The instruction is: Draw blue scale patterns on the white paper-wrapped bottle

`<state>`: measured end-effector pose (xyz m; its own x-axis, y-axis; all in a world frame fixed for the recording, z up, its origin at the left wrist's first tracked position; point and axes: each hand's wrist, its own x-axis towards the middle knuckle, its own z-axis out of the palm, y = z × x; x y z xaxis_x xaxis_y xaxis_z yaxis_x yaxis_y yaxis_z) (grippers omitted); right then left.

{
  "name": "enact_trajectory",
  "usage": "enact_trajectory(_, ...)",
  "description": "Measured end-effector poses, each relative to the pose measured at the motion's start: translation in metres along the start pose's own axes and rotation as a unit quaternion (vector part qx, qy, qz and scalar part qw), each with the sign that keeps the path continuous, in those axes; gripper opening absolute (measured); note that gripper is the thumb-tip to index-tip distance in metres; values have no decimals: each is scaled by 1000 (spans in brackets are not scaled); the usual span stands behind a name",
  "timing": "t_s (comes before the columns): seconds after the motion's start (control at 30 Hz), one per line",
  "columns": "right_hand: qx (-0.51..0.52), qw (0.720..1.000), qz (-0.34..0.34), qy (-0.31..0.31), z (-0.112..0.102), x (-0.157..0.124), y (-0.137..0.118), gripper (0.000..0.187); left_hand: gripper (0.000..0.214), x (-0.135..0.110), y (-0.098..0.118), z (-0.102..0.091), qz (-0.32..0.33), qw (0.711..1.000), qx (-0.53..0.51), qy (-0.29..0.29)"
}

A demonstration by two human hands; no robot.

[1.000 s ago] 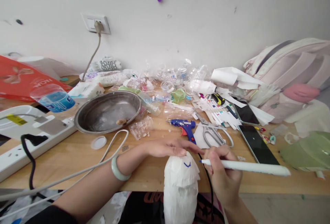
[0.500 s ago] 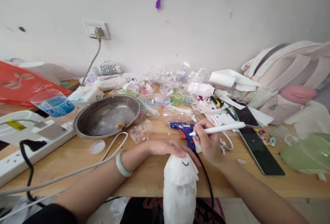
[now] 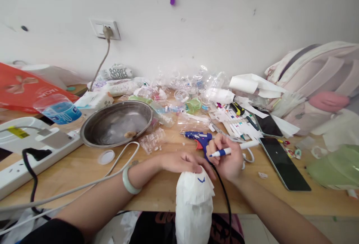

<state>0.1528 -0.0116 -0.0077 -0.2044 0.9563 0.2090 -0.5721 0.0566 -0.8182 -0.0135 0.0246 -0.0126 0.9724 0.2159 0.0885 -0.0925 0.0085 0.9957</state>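
A white paper-covered, bottle-shaped form (image 3: 194, 208) stands at the table's front edge, with a small blue curved mark near its top. My left hand (image 3: 183, 162) is closed over the top of this form, fingers wrapped around its far side and partly hidden. Between the fingers of my right hand (image 3: 228, 161) is a white marker (image 3: 228, 150), its blue tip pointing left, above and apart from the form. Just behind my right hand lies a blue hot glue gun (image 3: 200, 137), its black cord running down past the form.
A metal basin (image 3: 116, 124) stands at left, near a white power strip (image 3: 36, 161). Plastic bottles and scraps (image 3: 179, 87) crowd the back. Markers (image 3: 235, 124), a phone (image 3: 284, 163), a green container (image 3: 335, 167) and a pink backpack (image 3: 319, 87) are at right.
My right hand has turned the marker, so its blue tip now points lower and toward the form. My left hand stays on the form, which has shifted slightly left in view.
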Motion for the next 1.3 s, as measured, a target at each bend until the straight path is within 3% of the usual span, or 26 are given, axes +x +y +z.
enact_trajectory(0.1,7,1000,19,19,0,5,-5,38,43,-2,7,0,21,990,129,61)
enact_trajectory(0.2,-13,999,19,33,-2,8,-8,40,42,-5,14,-2,56,971,217,86)
enact_trajectory(0.33,-10,999,23,38,-4,10,-9,41,47,-6,21,-2,47,972,219,67)
enact_trajectory(0.47,14,999,36,29,-8,12,-8,43,54,-7,26,-4,13,974,228,13)
enact_trajectory(0.57,17,998,47,24,-10,13,-7,46,53,-8,26,-7,10,976,213,-31)
enact_trajectory(0.73,-11,998,63,28,-9,14,-7,58,50,-9,24,-10,14,986,161,-45)
enact_trajectory(0.9,-21,995,89,46,-9,15,-7,60,48,-13,28,-15,23,987,159,-18)
enact_trajectory(1.07,-40,994,88,50,-6,16,-10,56,46,-20,24,-27,37,995,94,28)
enact_trajectory(1.23,-52,995,81,35,-1,12,-8,51,46,-14,13,-24,-12,999,14,-27)
enact_trajectory(1.3,-63,994,72,43,-1,11,-6,46,40,-11,8,-20,-39,999,-19,-23)
